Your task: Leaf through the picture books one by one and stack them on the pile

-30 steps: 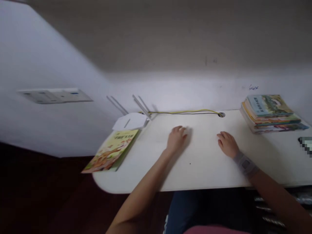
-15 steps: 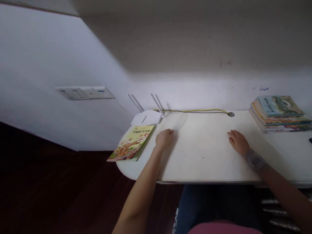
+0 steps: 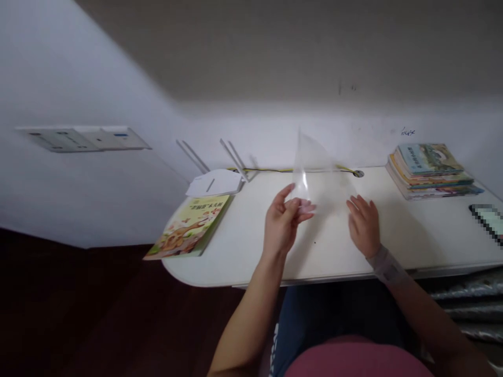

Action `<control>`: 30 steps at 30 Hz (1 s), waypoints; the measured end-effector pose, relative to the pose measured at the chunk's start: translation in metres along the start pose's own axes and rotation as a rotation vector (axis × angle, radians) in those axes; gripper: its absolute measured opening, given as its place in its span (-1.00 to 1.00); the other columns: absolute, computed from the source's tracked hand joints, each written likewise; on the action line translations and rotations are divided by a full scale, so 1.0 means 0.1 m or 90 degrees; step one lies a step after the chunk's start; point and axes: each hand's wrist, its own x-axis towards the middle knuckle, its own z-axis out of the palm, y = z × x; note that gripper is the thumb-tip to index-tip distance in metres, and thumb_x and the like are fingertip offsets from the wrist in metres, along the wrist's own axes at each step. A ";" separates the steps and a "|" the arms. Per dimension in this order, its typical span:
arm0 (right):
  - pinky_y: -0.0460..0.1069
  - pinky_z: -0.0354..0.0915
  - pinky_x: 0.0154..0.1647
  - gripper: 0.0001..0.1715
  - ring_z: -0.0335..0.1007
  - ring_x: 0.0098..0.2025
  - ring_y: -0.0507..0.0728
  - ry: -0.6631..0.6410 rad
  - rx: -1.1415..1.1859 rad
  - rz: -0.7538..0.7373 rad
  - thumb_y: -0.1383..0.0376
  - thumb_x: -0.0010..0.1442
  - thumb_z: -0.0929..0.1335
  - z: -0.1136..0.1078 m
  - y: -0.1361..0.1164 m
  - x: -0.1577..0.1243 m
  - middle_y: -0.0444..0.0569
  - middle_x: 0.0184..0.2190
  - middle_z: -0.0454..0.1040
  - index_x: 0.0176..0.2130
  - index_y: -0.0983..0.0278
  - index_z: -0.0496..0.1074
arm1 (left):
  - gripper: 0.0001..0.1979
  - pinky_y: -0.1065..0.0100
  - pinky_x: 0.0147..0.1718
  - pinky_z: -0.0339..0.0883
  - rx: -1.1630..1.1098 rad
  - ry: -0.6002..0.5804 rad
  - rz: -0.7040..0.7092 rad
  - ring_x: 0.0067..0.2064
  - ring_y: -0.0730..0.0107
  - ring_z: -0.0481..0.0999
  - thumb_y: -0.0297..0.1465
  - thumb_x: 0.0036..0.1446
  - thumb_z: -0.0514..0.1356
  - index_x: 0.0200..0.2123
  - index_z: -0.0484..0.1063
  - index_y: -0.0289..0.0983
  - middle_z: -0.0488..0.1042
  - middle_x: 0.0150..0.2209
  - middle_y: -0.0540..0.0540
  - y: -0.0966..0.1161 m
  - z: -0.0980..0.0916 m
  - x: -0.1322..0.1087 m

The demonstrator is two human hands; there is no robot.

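Observation:
A thin clear plastic sheet (image 3: pixel 314 159) is held up over the white table (image 3: pixel 243 235), its upper part curling in front of the wall. My left hand (image 3: pixel 283 217) pinches the sheet's lower left between thumb and fingers; some fingers show through it. Close to the sheet's right side is my right hand (image 3: pixel 363 222), its fingers extended and a little apart. Whether those fingertips touch the sheet's edge I cannot tell. A grey band circles my right wrist.
At the left lie a yellow-green picture book (image 3: pixel 190 225) and a white router (image 3: pixel 214 183) with raised antennas. A thin cable (image 3: pixel 271 170) runs along the wall to a hole. Stacked books (image 3: pixel 430 170) and a pixelated dark-edged object (image 3: pixel 489 222) are at the right.
My left hand has lifted the clear sheet off the table and turned palm inward. My right hand has moved left beside it. The view has shifted right.

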 end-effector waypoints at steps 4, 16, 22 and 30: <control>0.25 -0.12 0.27 -0.53 0.02 0.28 0.19 -0.116 -0.093 -0.103 0.39 0.29 0.16 -0.34 0.37 -0.13 0.04 0.18 0.29 0.15 0.17 0.27 | -0.45 0.25 -0.24 0.45 0.319 0.083 0.042 -0.28 0.31 0.57 -0.20 0.12 0.15 0.15 0.22 -0.28 0.57 -0.38 -0.08 -0.29 -0.42 -0.15; 0.35 -0.06 0.20 -0.40 -0.13 0.33 0.30 -0.470 -0.054 -0.075 0.03 0.29 0.15 -0.19 0.71 -0.62 0.10 0.31 0.02 0.25 0.14 0.12 | -0.56 -0.07 0.19 -0.01 1.050 0.052 0.237 0.32 0.01 -0.03 -0.40 0.28 -0.10 0.17 0.26 -0.33 0.14 0.26 -0.26 -0.87 -0.53 -0.48; 0.35 -0.06 0.20 -0.47 -0.10 0.32 0.28 -0.453 -0.042 -0.070 0.11 0.30 0.14 -0.16 0.73 -0.61 0.06 0.30 0.06 0.22 0.12 0.17 | -0.56 -0.24 0.15 -0.06 1.141 -0.071 0.071 0.29 -0.12 0.03 -0.17 0.26 -0.05 0.11 0.34 -0.19 0.24 0.22 -0.16 -0.73 -0.63 -0.40; 0.36 0.03 0.14 -0.47 -0.04 0.30 0.32 -0.381 -0.034 -0.096 0.08 0.27 0.18 -0.07 0.78 -0.62 0.09 0.28 0.11 0.20 0.12 0.21 | -0.49 -0.16 0.11 0.05 1.085 -0.018 0.054 0.30 -0.09 0.00 -0.20 0.24 -0.03 0.22 0.16 -0.24 0.10 0.28 -0.31 -0.43 -1.28 -0.09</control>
